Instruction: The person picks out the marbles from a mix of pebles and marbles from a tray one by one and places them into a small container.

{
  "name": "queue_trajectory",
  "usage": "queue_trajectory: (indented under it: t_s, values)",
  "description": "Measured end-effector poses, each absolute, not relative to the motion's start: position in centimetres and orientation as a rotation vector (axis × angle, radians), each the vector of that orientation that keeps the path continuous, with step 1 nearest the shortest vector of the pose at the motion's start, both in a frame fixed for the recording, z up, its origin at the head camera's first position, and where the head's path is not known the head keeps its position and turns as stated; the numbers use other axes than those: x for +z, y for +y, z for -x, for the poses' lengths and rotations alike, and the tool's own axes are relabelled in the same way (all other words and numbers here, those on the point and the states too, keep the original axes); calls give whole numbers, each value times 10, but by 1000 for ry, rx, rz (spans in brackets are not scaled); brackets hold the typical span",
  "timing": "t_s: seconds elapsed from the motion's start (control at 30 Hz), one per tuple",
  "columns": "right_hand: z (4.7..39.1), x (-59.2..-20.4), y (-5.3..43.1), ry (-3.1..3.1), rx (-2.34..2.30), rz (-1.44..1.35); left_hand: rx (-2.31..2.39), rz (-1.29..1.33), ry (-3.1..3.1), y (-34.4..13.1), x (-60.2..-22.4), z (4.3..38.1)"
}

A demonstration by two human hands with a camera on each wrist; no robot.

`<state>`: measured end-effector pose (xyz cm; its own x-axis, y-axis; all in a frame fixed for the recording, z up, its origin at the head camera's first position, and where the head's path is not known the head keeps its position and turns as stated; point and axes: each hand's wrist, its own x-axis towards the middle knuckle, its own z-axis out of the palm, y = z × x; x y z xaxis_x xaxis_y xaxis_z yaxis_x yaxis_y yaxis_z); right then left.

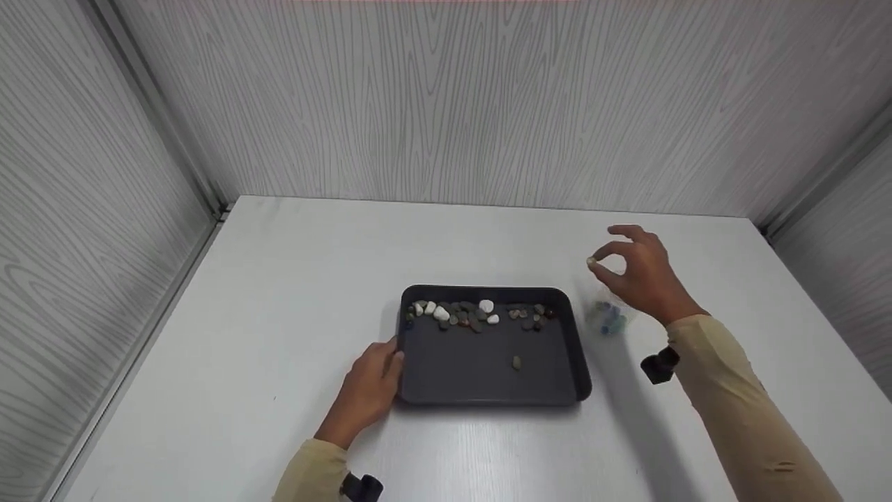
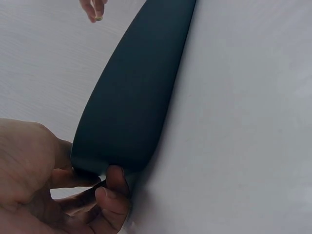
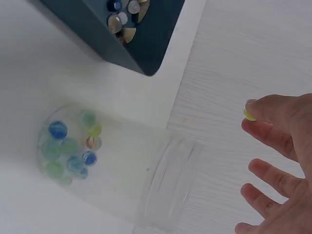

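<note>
My left hand (image 1: 368, 383) holds the left side of a dark rectangular tray (image 1: 460, 380), its fingers bent against the wall in the left wrist view. Between thumb and forefinger, my right hand (image 1: 647, 279) pinches a small yellow-green marble (image 3: 248, 114); its other fingers are spread apart. That hand is raised beyond the tray's right side, near the mouth of a clear plastic jar (image 3: 170, 180). Several blue, green and yellow marbles (image 3: 68, 146) lie at the jar's bottom. Inside the tray, white pebbles (image 1: 442, 314) and dark pebbles (image 1: 476, 324) line the far side.
A single greenish-brown pebble (image 1: 516, 362) lies apart from the others in the tray. All stands on a white table (image 1: 293, 279), with a grey wood-grain panel (image 1: 446, 104) behind it and similar panels at both sides.
</note>
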<state>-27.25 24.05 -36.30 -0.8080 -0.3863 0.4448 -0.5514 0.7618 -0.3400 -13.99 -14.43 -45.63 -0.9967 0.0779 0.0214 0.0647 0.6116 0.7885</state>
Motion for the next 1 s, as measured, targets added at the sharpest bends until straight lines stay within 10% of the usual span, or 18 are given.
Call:
queue_trajectory:
  t_s: [1.0]
  values:
    - [255,-363,283,-2691,754,-546,1366,-86,2791,-144,-456,141]
